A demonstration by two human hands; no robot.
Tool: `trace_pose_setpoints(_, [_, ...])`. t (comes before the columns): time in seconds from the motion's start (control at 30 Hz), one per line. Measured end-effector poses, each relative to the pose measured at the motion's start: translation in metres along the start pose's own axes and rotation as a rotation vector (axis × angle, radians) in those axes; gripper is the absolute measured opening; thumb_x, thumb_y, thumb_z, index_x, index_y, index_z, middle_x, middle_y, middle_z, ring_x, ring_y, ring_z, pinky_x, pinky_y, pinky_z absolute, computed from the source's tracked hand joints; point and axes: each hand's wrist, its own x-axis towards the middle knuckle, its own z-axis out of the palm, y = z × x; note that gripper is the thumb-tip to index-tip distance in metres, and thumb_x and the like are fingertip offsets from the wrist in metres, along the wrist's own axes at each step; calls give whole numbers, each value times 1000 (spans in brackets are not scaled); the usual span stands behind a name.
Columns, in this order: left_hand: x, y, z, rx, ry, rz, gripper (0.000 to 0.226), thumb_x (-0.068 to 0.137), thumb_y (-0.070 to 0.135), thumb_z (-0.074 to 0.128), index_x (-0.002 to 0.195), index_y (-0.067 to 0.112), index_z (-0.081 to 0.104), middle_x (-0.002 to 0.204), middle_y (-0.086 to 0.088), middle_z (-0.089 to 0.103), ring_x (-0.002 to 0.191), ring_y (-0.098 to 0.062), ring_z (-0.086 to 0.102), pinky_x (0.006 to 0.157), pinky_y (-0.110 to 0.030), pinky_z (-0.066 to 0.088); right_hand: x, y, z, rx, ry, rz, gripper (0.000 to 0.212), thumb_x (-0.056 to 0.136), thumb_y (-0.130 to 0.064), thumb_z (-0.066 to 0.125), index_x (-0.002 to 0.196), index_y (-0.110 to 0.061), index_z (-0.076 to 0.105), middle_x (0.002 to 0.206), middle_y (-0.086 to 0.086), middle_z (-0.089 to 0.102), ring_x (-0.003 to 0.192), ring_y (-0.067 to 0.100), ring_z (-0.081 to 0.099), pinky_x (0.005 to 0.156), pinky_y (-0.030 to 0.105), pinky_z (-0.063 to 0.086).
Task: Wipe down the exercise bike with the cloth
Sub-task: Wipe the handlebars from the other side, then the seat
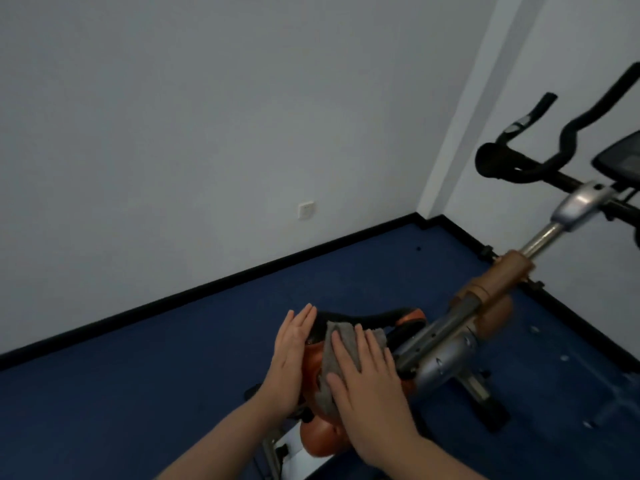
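Observation:
The exercise bike point(446, 344) runs from lower centre to upper right, with a silver and brown frame. Its orange and black saddle point(391, 318) is at the bottom centre, and its black handlebars point(540, 168) are at the upper right. A grey cloth point(341, 344) lies over the saddle. My right hand point(367, 386) presses flat on the cloth with straight fingers. My left hand point(289, 355) rests flat against the saddle's left side, fingers straight, beside the cloth.
Blue floor point(173, 358) surrounds the bike, bordered by a black skirting board point(207, 289) along grey walls. A white wall socket point(306, 210) sits low on the left wall. The room corner point(420, 216) lies behind the bike. A dark console point(620, 157) sits by the handlebars.

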Motion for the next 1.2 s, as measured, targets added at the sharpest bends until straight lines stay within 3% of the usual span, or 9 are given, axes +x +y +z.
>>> trace_pose_setpoints(0.07, [2,4,-9,-166,-35,-95,81,85,79,17,149,31,21,154,27,9,143,8,-7,106,-1,-1,17,-29,1,-19,30,159,67,100,-53,16,151,-27,-18,160,15,-14,147,28,-17,117,47,-10])
trace_pose_setpoints(0.2, [3,0,-12,-193,-81,-104,67,92,65,5,149,34,23,155,28,10,142,11,-7,103,-1,0,28,-56,0,-25,9,282,74,98,-56,24,154,-20,-10,159,23,-8,147,38,-6,117,54,-4])
trace_pose_setpoints(0.37, [0,-3,-14,-84,-108,-7,46,103,46,18,148,34,17,155,26,6,143,10,-9,105,1,-1,0,-56,5,-51,139,223,88,61,-55,80,134,-12,57,135,27,53,124,42,52,96,57,46])
trace_pose_setpoints(0.53, [4,1,-17,-84,-104,-6,37,107,26,15,137,47,19,149,33,10,141,12,-3,112,-6,0,36,-71,-4,-35,76,271,68,100,-45,22,154,-12,-5,159,23,-10,147,37,-10,118,53,-4])
trace_pose_setpoints(0.6, [3,-2,-16,-71,-110,25,34,106,35,12,137,48,19,146,36,9,139,16,-3,112,-6,0,28,-67,0,-36,109,229,68,100,-45,23,154,-14,-3,160,20,-8,148,34,-9,118,51,-4])
trace_pose_setpoints(0.73, [1,-9,-11,-20,-98,29,39,104,31,18,142,41,19,152,30,8,142,10,-8,107,0,-2,-18,-51,15,-53,201,123,81,76,-51,65,146,-16,42,150,18,38,139,34,36,114,52,20])
trace_pose_setpoints(0.8, [1,-9,-10,12,-93,41,40,105,28,21,142,41,17,152,29,7,142,10,-9,108,-1,-3,-22,-49,21,-26,179,149,77,79,-53,58,145,-16,42,148,17,41,137,33,39,111,50,20])
trace_pose_setpoints(0.93, [3,-6,-11,-23,-62,25,44,97,43,16,140,41,22,147,34,10,137,19,-7,108,-2,-3,24,-47,6,46,201,305,66,98,-54,18,155,-22,6,162,12,5,149,26,1,118,50,1])
trace_pose_setpoints(1.2, [-1,-3,-5,126,-1,86,45,102,35,22,147,33,22,150,30,8,138,16,-12,110,-6,-7,-11,-68,33,417,186,561,77,97,-57,27,144,-30,-29,151,7,-38,146,26,-18,117,35,-4])
